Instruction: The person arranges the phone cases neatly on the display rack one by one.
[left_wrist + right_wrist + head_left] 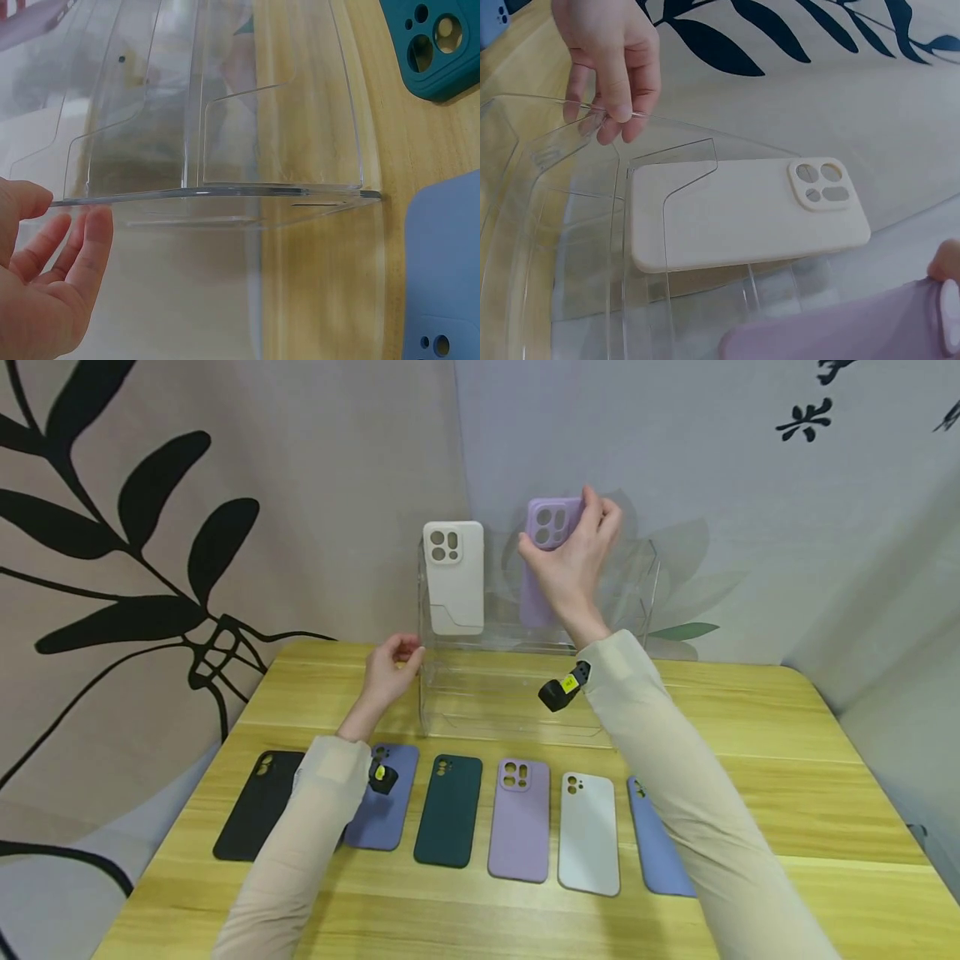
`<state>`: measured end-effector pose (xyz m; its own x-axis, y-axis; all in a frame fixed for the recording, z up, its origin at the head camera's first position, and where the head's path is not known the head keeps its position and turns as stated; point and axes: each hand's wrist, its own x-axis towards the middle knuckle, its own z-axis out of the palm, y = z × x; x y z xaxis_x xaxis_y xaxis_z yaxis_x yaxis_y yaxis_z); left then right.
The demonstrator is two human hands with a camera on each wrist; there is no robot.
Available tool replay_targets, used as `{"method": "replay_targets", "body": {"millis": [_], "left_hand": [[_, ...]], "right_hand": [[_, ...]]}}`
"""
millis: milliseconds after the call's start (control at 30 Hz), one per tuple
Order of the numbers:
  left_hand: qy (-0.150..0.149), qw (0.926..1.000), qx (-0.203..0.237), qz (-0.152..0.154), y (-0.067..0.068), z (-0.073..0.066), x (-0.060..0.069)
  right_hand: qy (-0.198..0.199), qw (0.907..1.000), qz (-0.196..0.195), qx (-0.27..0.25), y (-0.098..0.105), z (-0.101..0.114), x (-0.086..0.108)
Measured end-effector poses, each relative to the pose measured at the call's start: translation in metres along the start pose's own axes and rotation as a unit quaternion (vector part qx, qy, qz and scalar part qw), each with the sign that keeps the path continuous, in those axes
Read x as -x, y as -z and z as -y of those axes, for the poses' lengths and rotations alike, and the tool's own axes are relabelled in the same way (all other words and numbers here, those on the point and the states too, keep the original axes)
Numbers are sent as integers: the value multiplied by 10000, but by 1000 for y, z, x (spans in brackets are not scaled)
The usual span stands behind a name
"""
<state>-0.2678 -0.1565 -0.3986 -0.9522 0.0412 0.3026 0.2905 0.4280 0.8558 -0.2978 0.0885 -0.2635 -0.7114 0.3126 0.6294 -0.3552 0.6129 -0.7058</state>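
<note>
A light purple phone case [534, 597] stands at the upper back tier of a clear acrylic stepped display stand [225, 192]. My right hand [573, 560] grips it across the sides near its camera cutouts, thumb on the left edge and fingers on the right. Its lower part is seen through the clear plastic in the head view. To the left, a white phone case [735, 214] leans upright in the same tier, behind a clear front lip. My left hand [390, 672] pinches the stand's left side panel between thumb and fingers.
Along the table [787, 777] in front lies a row of cases: black [258, 810], violet-blue [386, 822], dark green [448, 814], purple [519, 835], pale grey-white [588, 843] and blue [660, 856]. The sleeves partly cover some. A patterned curtain [360, 460] hangs behind.
</note>
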Motion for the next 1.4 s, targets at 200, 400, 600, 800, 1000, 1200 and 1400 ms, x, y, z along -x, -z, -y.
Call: {"method": "replay_targets", "body": {"millis": [200,400,600,800,1000,1200,1400], "left_hand": [[74,10000,0,-12,1,-1,0],[176,9998,107,26,0,-1,0],[165,9998,96,25,0,-1,-1],[116,9999,84,4,0,-1,-1],[126,9999,100,-8,0,-2,0],[102,9999,62,-14,0,-2,0],[-22,10000,-35,-64,-1,-2,0]], "right_hand": [[-162,9996,-229,9,-14,-4,-2],[-250,9989,-400,77,-25,-9,3],[-252,9983,-498,146,-30,-13,8],[-236,9984,-494,139,-34,-16,13],[-262,9980,-550,153,-37,-20,16],[-509,9970,-453,361,-40,-21,17],[-631,9954,-333,634,-42,-21,19]]}}
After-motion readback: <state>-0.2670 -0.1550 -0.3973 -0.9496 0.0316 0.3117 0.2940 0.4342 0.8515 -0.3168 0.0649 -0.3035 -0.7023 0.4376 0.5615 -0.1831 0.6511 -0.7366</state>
